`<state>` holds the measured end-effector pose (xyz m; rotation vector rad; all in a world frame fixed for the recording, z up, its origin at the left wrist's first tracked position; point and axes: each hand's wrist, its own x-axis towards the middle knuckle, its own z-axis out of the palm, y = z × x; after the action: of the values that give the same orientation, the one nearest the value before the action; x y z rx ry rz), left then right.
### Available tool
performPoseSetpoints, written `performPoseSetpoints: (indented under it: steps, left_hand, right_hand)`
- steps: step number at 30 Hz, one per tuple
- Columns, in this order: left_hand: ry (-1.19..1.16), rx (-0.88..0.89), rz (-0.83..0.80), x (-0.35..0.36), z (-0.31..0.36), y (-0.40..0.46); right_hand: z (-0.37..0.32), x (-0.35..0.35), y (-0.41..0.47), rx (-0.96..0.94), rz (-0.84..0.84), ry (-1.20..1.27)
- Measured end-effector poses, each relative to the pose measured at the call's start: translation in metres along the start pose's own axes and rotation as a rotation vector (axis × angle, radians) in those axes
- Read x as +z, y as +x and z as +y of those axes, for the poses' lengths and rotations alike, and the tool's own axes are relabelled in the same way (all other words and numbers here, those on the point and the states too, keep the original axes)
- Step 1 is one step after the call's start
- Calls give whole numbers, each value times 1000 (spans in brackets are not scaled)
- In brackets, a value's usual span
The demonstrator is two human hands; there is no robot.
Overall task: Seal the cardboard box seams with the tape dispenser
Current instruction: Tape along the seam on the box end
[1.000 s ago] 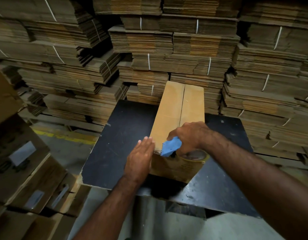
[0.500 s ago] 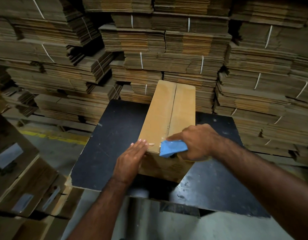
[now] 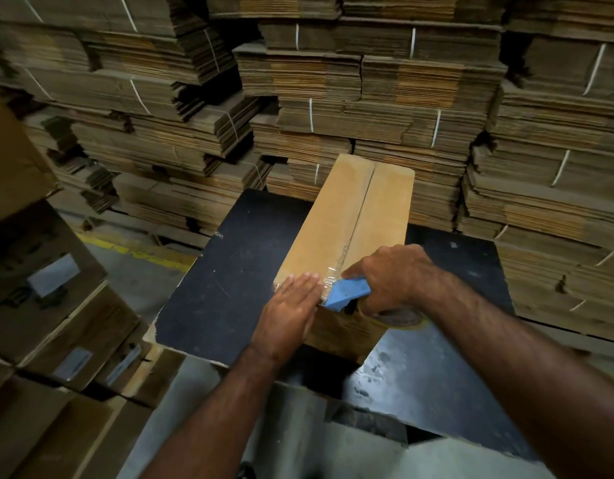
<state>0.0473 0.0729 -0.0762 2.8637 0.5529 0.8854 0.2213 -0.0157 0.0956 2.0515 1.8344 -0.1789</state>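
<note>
A long brown cardboard box (image 3: 361, 209) lies lengthwise on a black table (image 3: 226, 271), its centre seam running away from me. My right hand (image 3: 392, 274) grips the blue tape dispenser (image 3: 347, 293) at the box's near edge, its tape roll partly showing below the wrist. Clear tape (image 3: 328, 276) stretches across the near end of the box top. My left hand (image 3: 288, 312) lies flat, fingers together, pressing on the tape at the near left corner, just left of the dispenser.
Tall stacks of bundled flat cardboard (image 3: 367, 98) rise behind and to the right of the table. Assembled boxes with labels (image 3: 56, 305) stand on the left. A yellow floor line (image 3: 136, 250) runs between them and the table.
My left hand has slid up from the box's side onto its near top edge, over the tape. The dispenser stays at the near edge in my right hand, and the view has shifted.
</note>
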Motion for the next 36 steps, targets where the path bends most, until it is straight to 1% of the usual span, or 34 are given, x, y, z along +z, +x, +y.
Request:
performPoseSetpoints:
  steps: [3, 6, 9, 15, 21, 24, 27, 30, 33, 36]
  left_hand:
    - [12, 13, 31, 2, -9, -1]
    - [28, 45, 15, 1, -12, 0]
    - [14, 29, 6, -3, -10, 5]
    - [26, -59, -40, -7, 2, 7]
    - [20, 58, -114, 9, 41, 11]
    - [19, 77, -114, 12, 34, 9]
    - [13, 125, -147, 4, 27, 11]
    - [-13, 113, -179, 1, 27, 14]
    - [-17, 88, -208, -1, 29, 13]
    - [-3, 33, -172, -4, 43, 17]
  right_hand:
    - [2, 1, 0, -12, 34, 10]
    - [22, 7, -19, 8, 16, 118]
    - [45, 16, -40, 67, -2, 121]
    - [38, 32, -37, 65, 48, 107]
    - [42, 39, -43, 66, 60, 117]
    - [45, 44, -45, 61, 73, 160]
    - [55, 59, -63, 48, 145, 147]
    - [71, 63, -83, 64, 146, 126]
    - [67, 67, -84, 72, 133, 98]
    - [64, 70, -75, 73, 150, 58]
